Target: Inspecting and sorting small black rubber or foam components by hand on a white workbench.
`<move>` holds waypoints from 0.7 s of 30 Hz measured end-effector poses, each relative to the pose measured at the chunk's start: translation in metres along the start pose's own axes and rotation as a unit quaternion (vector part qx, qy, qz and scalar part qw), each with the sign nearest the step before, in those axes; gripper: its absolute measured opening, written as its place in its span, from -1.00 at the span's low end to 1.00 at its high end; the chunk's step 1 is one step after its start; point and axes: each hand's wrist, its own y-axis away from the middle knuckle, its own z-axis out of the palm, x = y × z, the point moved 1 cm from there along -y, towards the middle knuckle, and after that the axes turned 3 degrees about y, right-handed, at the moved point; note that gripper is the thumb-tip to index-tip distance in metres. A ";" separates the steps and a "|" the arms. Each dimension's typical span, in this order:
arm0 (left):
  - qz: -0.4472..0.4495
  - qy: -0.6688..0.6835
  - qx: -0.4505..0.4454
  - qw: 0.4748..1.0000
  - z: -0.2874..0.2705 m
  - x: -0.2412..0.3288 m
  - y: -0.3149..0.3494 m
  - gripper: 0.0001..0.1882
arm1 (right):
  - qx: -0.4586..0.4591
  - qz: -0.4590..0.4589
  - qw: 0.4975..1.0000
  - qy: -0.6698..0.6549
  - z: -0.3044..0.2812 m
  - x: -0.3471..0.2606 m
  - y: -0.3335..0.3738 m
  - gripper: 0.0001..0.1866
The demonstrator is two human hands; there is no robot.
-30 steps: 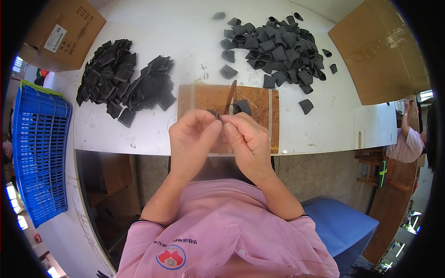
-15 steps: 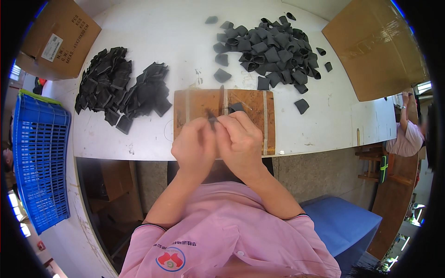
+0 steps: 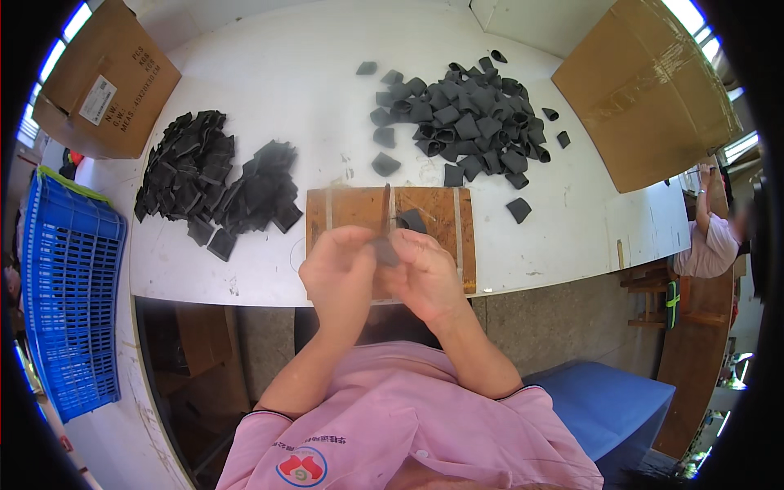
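- Gripping small dark fabric piece (image 3: 385,251) between closed fingers of left hand (image 3: 339,265) and right hand (image 3: 425,273), above near half of brown board (image 3: 347,208).
- Could slip or twist out if either pinch loosens; judged from how little cloth shows between the fingers.
- Reaching forward with forearms (image 3: 306,371) slanting inward, both hands curled and nearly meeting; unable to tell exact fingertip contact, blurred.
- Could snag on slim brown strip (image 3: 386,204) just beyond the fingertips if pushed forward off line; cannot tell whether touching.
- Could nudge loose dark piece (image 3: 412,220) off its spot on the board if swinging right knuckles forward.
- Could get mixed into left heap (image 3: 186,167) or right heap (image 3: 469,118), both well apart, if set down carelessly.
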 end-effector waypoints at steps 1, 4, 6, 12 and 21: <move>0.005 0.002 0.000 1.000 -0.003 0.002 -0.005 -0.85 | 0.005 -0.006 0.996 0.094 0.001 -0.006 0.003 -0.83; -0.312 0.623 -0.233 0.678 -0.014 0.003 -0.021 -0.78 | -0.003 -0.045 0.965 0.260 0.021 -0.026 0.008 -0.75; -0.328 0.650 -0.249 0.639 -0.008 0.036 -0.025 -0.76 | -0.041 -0.176 0.906 0.382 0.055 -0.043 0.006 -0.70; -0.318 0.463 -0.160 0.812 -0.005 0.038 -0.047 -0.83 | -0.085 -0.065 0.932 0.345 0.030 -0.057 -0.031 -0.69; 0.165 0.093 -0.139 0.972 0.001 0.048 -0.046 -0.62 | 0.036 -0.445 0.705 0.551 0.032 -0.052 -0.010 -0.76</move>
